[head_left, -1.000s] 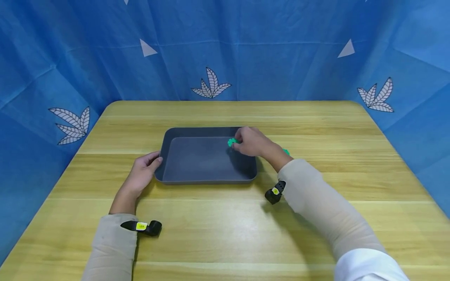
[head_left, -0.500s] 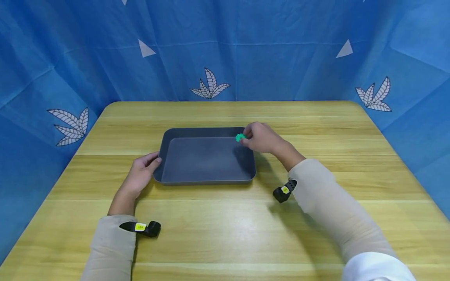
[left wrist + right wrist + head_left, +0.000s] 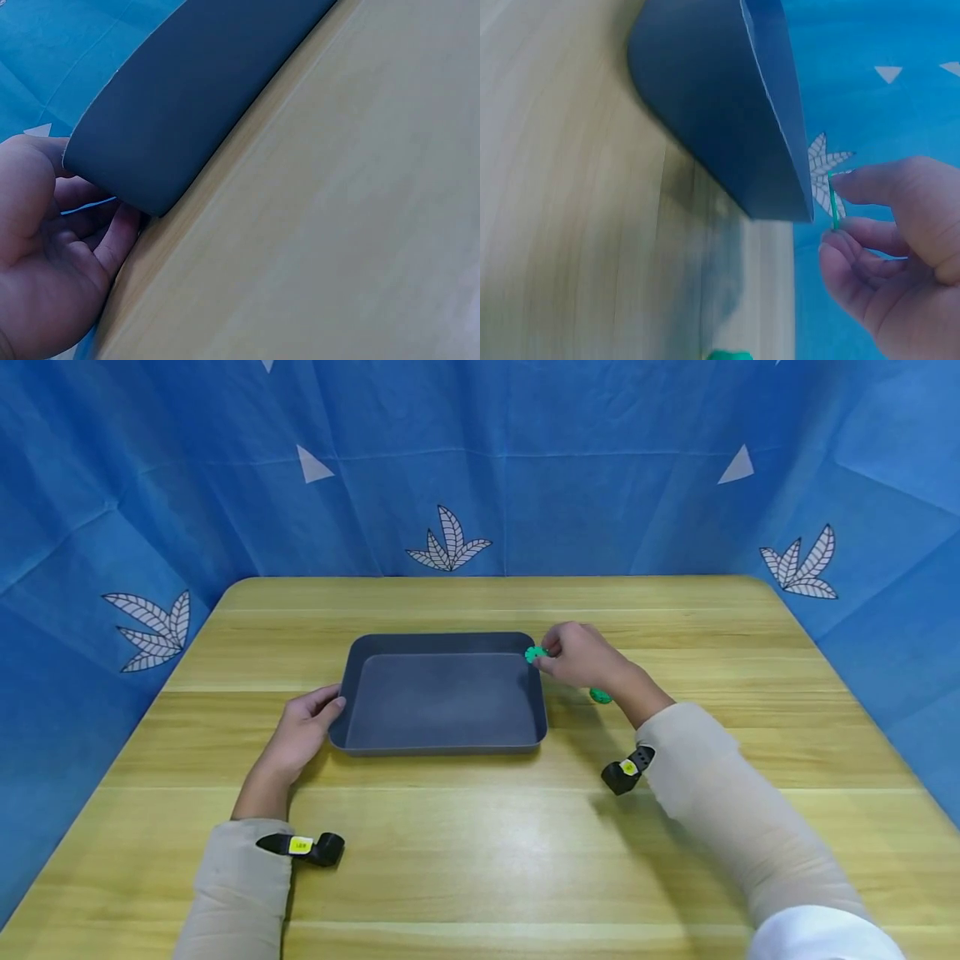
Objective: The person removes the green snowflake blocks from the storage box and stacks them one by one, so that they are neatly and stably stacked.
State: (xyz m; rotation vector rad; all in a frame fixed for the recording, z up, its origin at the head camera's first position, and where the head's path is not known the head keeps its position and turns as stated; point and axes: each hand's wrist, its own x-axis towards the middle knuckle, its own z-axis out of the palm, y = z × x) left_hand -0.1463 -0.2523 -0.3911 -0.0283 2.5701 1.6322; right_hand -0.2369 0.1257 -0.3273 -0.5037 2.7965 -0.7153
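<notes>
Between the hands: grey tray (image 3: 442,702), emptied. Right hand (image 3: 581,656) pinches green chip (image 3: 534,653), now carried past the rim; left hand (image 3: 303,731), relaxed, steadies the near corner.

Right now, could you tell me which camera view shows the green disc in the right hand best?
The head view: the green disc shows face-on, pinched by the right hand at the tray's far right corner. The right wrist view shows it only edge-on, a thin green line. The left wrist view misses it.
</notes>
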